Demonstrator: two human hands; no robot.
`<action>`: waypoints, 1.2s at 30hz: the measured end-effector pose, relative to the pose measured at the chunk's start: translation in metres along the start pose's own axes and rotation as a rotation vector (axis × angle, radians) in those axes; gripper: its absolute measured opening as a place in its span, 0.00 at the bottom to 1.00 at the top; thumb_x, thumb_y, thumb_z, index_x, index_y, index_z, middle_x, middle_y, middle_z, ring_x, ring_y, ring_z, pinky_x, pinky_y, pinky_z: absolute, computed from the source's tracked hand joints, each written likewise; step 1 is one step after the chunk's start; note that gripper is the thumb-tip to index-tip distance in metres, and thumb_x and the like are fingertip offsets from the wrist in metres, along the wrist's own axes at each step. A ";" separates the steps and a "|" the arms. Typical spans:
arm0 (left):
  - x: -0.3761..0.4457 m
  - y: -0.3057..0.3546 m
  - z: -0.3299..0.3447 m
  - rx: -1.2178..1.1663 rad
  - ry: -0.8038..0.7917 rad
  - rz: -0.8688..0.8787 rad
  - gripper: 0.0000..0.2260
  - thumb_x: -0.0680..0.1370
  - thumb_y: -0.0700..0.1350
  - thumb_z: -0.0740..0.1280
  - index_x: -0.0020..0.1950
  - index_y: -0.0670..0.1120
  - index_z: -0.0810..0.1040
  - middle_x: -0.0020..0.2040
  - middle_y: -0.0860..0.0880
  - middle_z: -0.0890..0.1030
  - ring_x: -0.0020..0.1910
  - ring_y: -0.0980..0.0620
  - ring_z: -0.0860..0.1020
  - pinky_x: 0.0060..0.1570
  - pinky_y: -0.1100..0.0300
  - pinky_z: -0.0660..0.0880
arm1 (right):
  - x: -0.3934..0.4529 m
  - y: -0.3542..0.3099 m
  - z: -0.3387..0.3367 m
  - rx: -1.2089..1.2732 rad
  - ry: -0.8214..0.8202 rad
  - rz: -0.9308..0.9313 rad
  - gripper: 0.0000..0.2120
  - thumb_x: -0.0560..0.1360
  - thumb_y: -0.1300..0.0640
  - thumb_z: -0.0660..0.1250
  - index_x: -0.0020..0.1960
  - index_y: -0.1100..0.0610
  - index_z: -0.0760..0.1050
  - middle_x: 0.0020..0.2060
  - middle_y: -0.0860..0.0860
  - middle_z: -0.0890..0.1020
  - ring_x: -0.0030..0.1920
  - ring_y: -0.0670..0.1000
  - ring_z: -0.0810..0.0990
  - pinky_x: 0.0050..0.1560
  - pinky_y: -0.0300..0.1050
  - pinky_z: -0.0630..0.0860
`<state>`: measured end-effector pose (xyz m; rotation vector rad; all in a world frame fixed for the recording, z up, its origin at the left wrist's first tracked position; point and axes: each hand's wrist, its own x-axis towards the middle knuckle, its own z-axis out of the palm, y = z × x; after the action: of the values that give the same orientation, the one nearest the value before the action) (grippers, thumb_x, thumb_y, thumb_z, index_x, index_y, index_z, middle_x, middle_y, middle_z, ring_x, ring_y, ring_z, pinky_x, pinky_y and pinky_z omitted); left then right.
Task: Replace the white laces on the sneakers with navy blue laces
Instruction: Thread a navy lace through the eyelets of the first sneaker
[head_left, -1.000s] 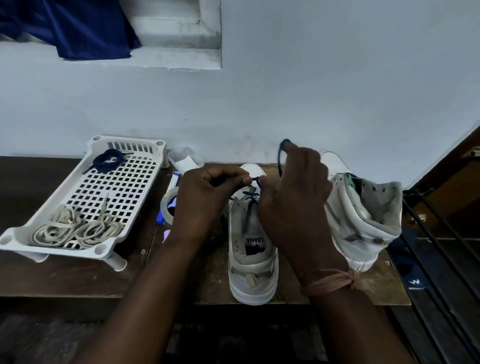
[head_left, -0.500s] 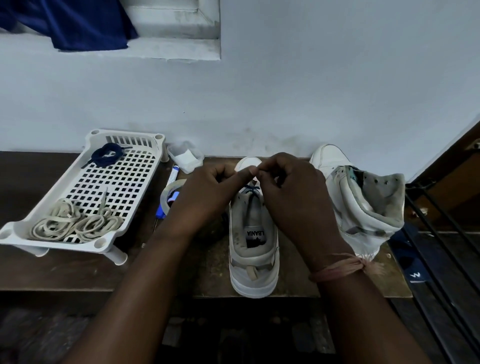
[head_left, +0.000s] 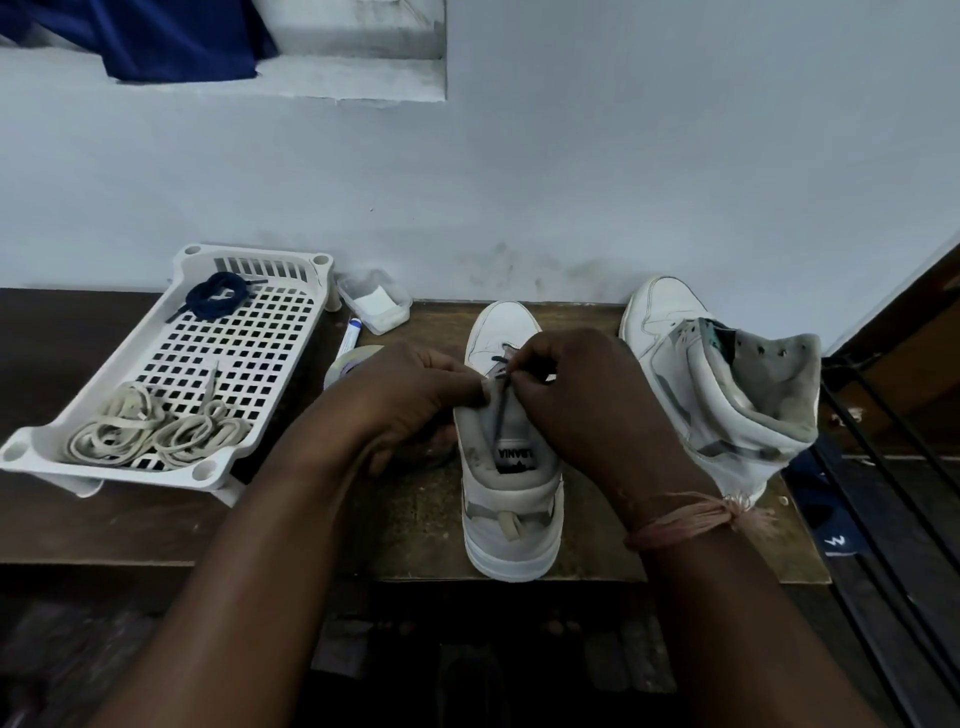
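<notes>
We find the lacing step in hand, at the lowest eyelets near the toe of the near sneaker (head_left: 511, 467), which stands centre of the bench (head_left: 405, 519), toe to the wall. Left hand (head_left: 410, 400) grips the sneaker's left eyelet flap, thumb and fingers curled on it. Right hand (head_left: 571, 395) pinches the navy lace (head_left: 500, 400) just above the tongue; the lace tip is hidden by the fingers.

Our judgement: task early; only the 1st crossing is in, approx. Next move calls for feeding the tip through the next eyelet up and pulling the slack even, w/ the flap held steady.

Count:
- Sneakers: 2; the second sneaker (head_left: 727, 395) stands unlaced, right of the 1st.
- Navy laces: 2; the spare navy lace (head_left: 218, 296) lies coiled at the far end of the white tray (head_left: 47, 452).
- White laces (head_left: 156, 436): 2 bundles, near end of the tray.
</notes>
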<state>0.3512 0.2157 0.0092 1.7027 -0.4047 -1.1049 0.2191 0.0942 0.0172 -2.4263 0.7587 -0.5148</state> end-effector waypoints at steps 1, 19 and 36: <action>0.003 -0.003 -0.002 -0.026 0.008 -0.010 0.03 0.76 0.37 0.72 0.45 0.40 0.87 0.55 0.26 0.80 0.46 0.37 0.77 0.46 0.47 0.74 | 0.000 0.002 0.000 -0.013 -0.006 0.006 0.06 0.73 0.56 0.69 0.44 0.49 0.86 0.40 0.46 0.86 0.44 0.49 0.83 0.53 0.52 0.79; 0.007 -0.009 0.000 -0.440 -0.103 -0.120 0.09 0.79 0.31 0.65 0.57 0.34 0.82 0.53 0.37 0.86 0.47 0.44 0.86 0.51 0.52 0.83 | 0.001 0.007 0.004 -0.117 0.040 -0.039 0.07 0.73 0.52 0.69 0.45 0.49 0.86 0.42 0.47 0.84 0.47 0.52 0.79 0.55 0.53 0.76; 0.007 -0.010 0.004 -0.356 -0.111 -0.013 0.12 0.84 0.42 0.64 0.59 0.37 0.82 0.56 0.39 0.86 0.52 0.45 0.85 0.51 0.54 0.84 | 0.002 0.007 0.005 -0.163 0.025 -0.073 0.05 0.75 0.52 0.72 0.48 0.46 0.86 0.44 0.46 0.86 0.52 0.52 0.80 0.56 0.48 0.69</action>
<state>0.3495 0.2125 -0.0028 1.3378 -0.2480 -1.2061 0.2207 0.0897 0.0094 -2.6105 0.7515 -0.5310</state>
